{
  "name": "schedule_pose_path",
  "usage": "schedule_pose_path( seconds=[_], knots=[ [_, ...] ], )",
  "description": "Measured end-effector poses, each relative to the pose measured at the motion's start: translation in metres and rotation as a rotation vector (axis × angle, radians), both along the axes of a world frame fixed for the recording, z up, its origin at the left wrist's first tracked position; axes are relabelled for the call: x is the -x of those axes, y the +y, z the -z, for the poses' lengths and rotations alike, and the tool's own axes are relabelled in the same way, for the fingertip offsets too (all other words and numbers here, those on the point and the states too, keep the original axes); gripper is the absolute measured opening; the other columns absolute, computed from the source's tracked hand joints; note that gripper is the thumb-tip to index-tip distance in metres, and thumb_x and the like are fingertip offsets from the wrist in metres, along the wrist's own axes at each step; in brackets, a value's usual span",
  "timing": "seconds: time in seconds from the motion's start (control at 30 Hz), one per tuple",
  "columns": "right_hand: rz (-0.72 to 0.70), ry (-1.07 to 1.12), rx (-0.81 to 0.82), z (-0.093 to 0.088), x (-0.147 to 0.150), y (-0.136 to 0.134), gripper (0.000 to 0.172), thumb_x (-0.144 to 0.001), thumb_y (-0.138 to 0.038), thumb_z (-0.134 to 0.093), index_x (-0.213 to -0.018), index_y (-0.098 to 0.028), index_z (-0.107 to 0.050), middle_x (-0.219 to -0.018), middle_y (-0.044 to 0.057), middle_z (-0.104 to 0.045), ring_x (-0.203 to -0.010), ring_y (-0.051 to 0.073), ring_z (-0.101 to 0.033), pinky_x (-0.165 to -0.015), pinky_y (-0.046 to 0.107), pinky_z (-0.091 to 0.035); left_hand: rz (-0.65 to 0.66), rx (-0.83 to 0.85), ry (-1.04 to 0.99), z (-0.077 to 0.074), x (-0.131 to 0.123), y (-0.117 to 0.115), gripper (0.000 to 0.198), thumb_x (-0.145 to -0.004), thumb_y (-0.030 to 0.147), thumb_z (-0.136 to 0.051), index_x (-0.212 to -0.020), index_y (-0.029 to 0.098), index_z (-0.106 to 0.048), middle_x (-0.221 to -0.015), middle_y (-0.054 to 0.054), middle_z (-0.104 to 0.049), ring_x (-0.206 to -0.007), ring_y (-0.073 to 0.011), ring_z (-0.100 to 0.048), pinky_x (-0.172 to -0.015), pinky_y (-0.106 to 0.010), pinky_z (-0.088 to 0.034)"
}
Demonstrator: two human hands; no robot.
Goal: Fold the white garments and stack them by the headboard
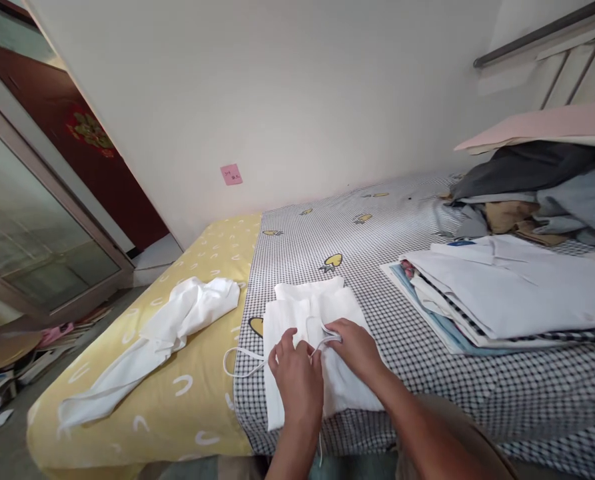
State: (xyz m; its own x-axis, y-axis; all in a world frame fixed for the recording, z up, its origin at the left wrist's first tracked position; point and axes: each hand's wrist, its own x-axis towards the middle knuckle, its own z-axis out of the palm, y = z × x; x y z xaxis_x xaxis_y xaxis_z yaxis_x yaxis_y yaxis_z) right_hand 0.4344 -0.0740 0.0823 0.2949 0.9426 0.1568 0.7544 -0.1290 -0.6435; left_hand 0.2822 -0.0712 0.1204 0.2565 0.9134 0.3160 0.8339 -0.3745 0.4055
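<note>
A folded white garment (282, 320) lies flat on the checked part of the bed in front of me. My right hand (354, 347) pinches a looped white drawstring (322, 341) above the middle of the garment. My left hand (297, 370) rests over the garment's left half with its fingers curled, and the string runs to its thumb and fingertips; part of the grip is hidden. Another length of string loops out past the garment's left edge, and a thin end hangs below the left wrist.
A crumpled white cloth (177, 320) lies on the yellow bedding (202, 387) to the left. At right is a stack of folded clothes with a white shirt (517, 287) on top. Behind it stands a heap of dark and grey clothes (527, 173). A wall (327, 100) borders the far side.
</note>
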Motion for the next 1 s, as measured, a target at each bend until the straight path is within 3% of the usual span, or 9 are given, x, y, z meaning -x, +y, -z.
schedule_pose_path(
  seconds=[0.23, 0.53, 0.77, 1.0],
  knots=[
    [-0.101, 0.004, 0.027, -0.003, -0.007, -0.002, 0.045, -0.079, -0.026, -0.072, -0.123, -0.022, -0.067, -0.118, 0.008, -0.070, -0.111, 0.024, -0.063, -0.092, 0.032, -0.044, -0.137, 0.192, -0.009, 0.022, 0.013, -0.012, 0.013, -0.086, 0.018, -0.058, -0.079, 0.019, -0.069, -0.133, -0.011, -0.062, -0.122, -0.0276, -0.059, -0.106, -0.049, -0.038],
    [-0.158, 0.071, 0.087, -0.013, -0.009, -0.010, 0.062, -0.073, -0.033, -0.078, -0.131, -0.022, -0.062, -0.128, 0.009, -0.066, -0.116, 0.027, -0.060, -0.094, 0.035, -0.044, -0.146, 0.136, -0.078, 0.037, 0.023, -0.012, 0.015, -0.087, 0.023, -0.056, -0.075, 0.021, -0.065, -0.122, -0.009, -0.066, -0.119, -0.0291, -0.060, -0.103, -0.050, -0.039],
    [-0.112, -0.017, 0.098, -0.014, -0.006, -0.008, 0.046, -0.082, -0.028, -0.070, -0.128, -0.025, -0.065, -0.123, 0.006, -0.070, -0.112, 0.024, -0.063, -0.091, 0.033, -0.044, -0.119, 0.106, -0.117, 0.048, 0.027, -0.012, 0.013, -0.087, 0.025, -0.056, -0.076, 0.022, -0.062, -0.115, -0.009, -0.068, -0.112, -0.0285, -0.062, -0.101, -0.051, -0.038],
    [-0.073, -0.041, 0.084, -0.016, -0.002, -0.008, 0.038, -0.086, -0.029, -0.066, -0.124, -0.026, -0.068, -0.116, 0.004, -0.072, -0.106, 0.022, -0.065, -0.087, 0.031, -0.044, -0.092, 0.136, -0.117, 0.042, 0.029, -0.013, 0.019, -0.088, 0.032, -0.059, -0.074, 0.021, -0.065, -0.119, -0.010, -0.065, -0.116, -0.0315, -0.061, -0.104, -0.055, -0.038]
  ],
)
